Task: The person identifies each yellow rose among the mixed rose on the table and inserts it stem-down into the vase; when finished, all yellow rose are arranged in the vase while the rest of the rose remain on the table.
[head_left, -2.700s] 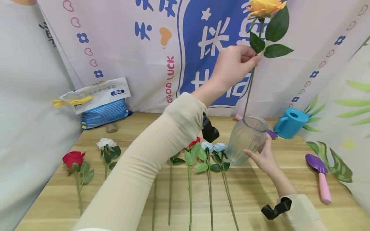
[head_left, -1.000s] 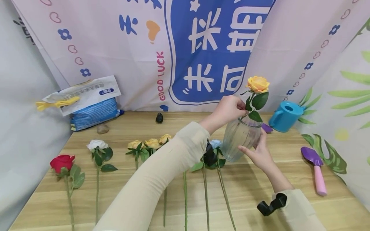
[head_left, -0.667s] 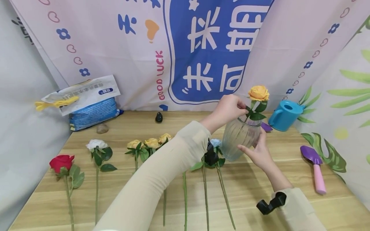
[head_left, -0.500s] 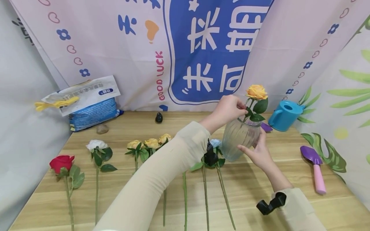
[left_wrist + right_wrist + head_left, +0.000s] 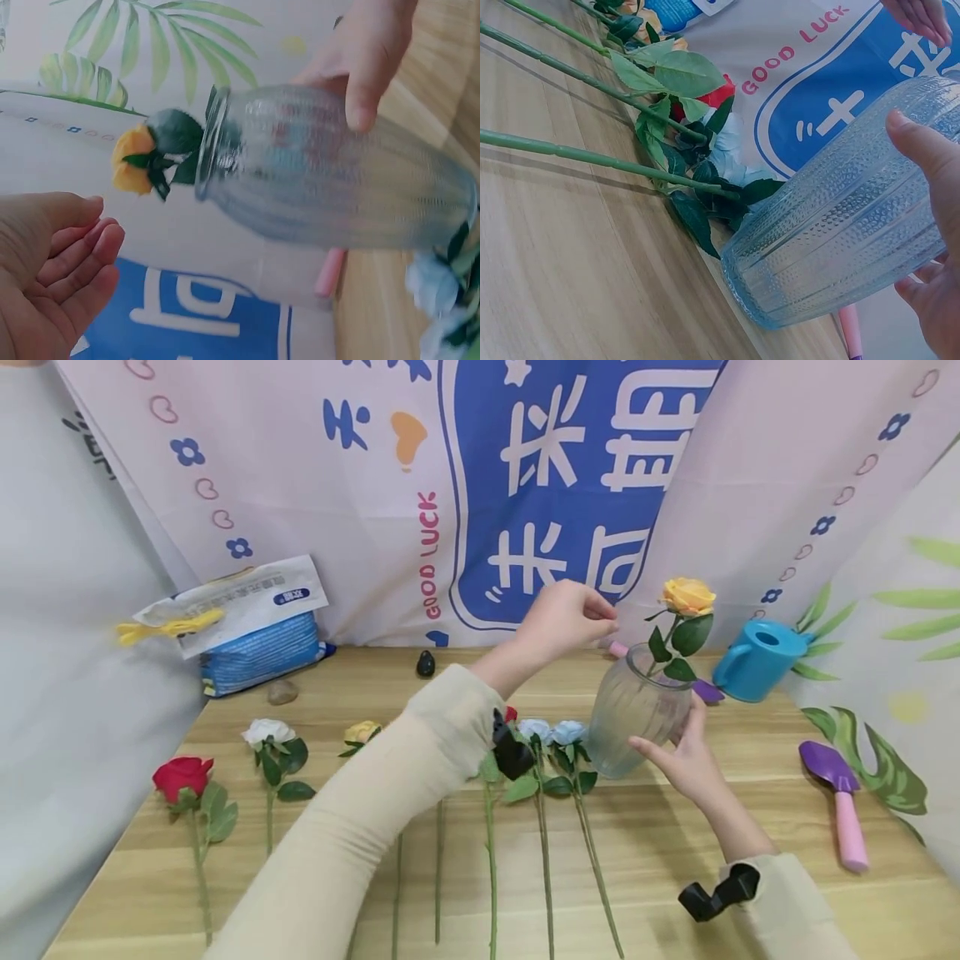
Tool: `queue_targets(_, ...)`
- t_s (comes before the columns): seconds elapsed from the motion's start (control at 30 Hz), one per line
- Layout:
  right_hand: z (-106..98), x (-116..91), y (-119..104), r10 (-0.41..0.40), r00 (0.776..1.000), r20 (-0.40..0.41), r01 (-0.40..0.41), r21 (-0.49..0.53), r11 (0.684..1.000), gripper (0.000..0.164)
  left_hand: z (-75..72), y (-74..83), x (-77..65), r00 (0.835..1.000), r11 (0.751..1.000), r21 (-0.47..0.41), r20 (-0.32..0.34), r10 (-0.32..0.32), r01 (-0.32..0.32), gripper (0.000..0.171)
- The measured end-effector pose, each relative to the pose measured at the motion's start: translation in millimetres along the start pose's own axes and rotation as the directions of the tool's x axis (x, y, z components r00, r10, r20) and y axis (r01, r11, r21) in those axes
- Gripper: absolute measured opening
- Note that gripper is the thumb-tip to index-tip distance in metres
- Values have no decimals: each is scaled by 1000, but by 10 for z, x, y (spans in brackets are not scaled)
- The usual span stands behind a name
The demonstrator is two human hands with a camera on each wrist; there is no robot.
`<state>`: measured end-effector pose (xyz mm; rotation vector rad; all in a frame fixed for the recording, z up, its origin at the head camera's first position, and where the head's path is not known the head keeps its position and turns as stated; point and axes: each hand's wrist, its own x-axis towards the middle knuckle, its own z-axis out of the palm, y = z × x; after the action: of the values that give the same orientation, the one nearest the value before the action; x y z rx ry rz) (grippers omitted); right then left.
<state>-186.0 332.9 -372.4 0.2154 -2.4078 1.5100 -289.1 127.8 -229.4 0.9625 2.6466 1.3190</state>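
A yellow rose (image 5: 688,597) stands in the ribbed clear glass vase (image 5: 633,722), its bloom and leaves above the rim and its stem inside. My right hand (image 5: 688,762) grips the vase from the right side, thumb in front; the right wrist view shows thumb and fingers round the textured glass (image 5: 840,225). To the left of the rose, my left hand (image 5: 568,622) hovers above the rim level, apart from flower and vase. In the left wrist view that hand (image 5: 56,262) holds nothing, its fingers loosely bent.
Several roses lie on the table, among them red (image 5: 182,777), white (image 5: 268,732), yellow (image 5: 362,732) and light blue (image 5: 567,732). A blue watering can (image 5: 765,656) and purple-pink trowel (image 5: 834,777) are at right. A blue packet (image 5: 262,653) and stones (image 5: 282,692) lie back left.
My left hand lowered the yellow rose into the vase, then let go of it and moved up and left. My right hand has kept hold of the vase.
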Motion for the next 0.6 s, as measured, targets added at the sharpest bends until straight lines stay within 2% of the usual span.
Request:
queue_targets(0.17, 18, -3, 8, 20, 1000, 6, -20, -9, 1000, 93, -327, -252, -219, 999, 996, 76, -4, 44, -44, 17)
queue_targets(0.23, 39, -6, 13, 24, 1000, 7, -24, -10, 1000, 92, -463, -393, -329, 999, 994, 107, -4, 34, -33, 17)
queue_targets(0.3, 51, -8, 15, 20, 1000, 8, -20, -11, 1000, 92, -590, -541, -446, 1000, 991, 130, -14, 12, -10, 16)
queue_targets(0.4, 52, -13, 17, 11, 1000, 6, -11, -18, 1000, 91, -765, -741, -639, 998, 988, 145, -32, -54, 58, 17)
queue_targets(0.6, 39, -18, 4, 9, 1000, 1, -9, -13, 1000, 90, -1052, -1105, -1029, 986, 975, 144, -54, -161, 167, 19)
